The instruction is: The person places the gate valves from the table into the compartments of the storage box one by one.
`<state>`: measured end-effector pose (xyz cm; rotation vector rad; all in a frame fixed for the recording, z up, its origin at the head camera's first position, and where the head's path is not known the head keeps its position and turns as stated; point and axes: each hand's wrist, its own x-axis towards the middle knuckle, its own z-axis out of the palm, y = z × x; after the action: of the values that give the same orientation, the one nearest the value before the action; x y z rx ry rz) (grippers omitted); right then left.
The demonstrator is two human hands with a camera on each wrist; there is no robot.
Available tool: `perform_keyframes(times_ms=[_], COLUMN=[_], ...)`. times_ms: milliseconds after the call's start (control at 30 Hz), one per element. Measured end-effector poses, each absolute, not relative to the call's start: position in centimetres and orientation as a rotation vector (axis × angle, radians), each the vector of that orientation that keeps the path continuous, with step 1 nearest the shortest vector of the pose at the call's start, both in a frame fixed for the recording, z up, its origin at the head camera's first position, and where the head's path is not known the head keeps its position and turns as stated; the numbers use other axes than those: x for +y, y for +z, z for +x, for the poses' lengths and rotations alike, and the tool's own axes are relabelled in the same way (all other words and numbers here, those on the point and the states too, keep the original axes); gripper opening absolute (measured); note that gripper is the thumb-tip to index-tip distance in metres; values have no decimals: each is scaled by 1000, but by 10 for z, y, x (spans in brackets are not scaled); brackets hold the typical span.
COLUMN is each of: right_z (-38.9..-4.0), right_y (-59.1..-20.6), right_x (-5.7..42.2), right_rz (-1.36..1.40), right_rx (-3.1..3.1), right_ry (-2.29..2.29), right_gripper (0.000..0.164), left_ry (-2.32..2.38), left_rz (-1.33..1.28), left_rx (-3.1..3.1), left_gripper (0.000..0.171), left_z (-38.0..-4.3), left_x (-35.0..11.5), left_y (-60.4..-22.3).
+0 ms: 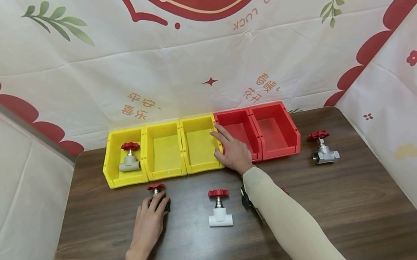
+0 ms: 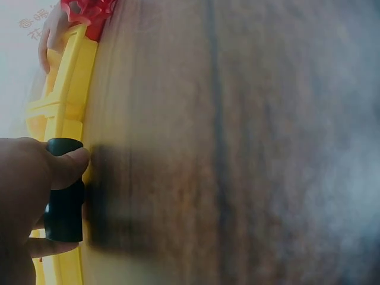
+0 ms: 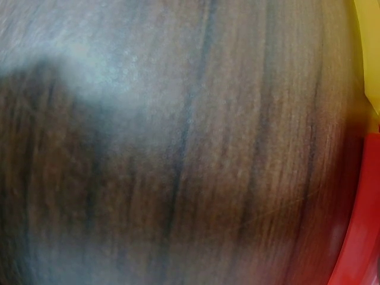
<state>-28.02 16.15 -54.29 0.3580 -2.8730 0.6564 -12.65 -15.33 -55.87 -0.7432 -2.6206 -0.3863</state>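
In the head view, my left hand [image 1: 149, 222] grips a valve with a red handwheel [image 1: 155, 186] just in front of the yellow bins. Its black tubular body [image 2: 65, 214] shows between thumb and fingers in the left wrist view. My right hand [image 1: 235, 150] is over the side where the third yellow bin [image 1: 202, 165] meets a red bin [image 1: 238, 133]. Its fingers are spread and loosely bent, with nothing seen in them; whether they touch the bin wall is unclear. A white valve [image 1: 220, 218] with a red handwheel stands on the table between both arms.
A grey valve [image 1: 129, 163] is inside the leftmost yellow bin [image 1: 110, 176]. Farther right is another red bin [image 1: 273, 133]. A silver metal valve [image 1: 325, 155] stands at the table's right. Something red [image 1: 285, 191] peeks out from behind the right sleeve. Printed cloth [image 1: 171, 78] hangs behind the bins.
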Motion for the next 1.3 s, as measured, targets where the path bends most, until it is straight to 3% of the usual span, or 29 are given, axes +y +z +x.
perform_keyframes(times_ms=[400, 1300], right_z=[-282, -279], right_y=[-546, -542], right_x=[162, 163], right_rz=[355, 374], right_rx=[-2873, -2872], right_ry=[662, 646], right_gripper=[71, 69], left_ry=[-427, -499], left_rz=[-780, -824], left_rx=[-2564, -2442], left_gripper=[35, 28], left_z=[-137, -165], left_x=[-150, -127], left_y=[-559, -520])
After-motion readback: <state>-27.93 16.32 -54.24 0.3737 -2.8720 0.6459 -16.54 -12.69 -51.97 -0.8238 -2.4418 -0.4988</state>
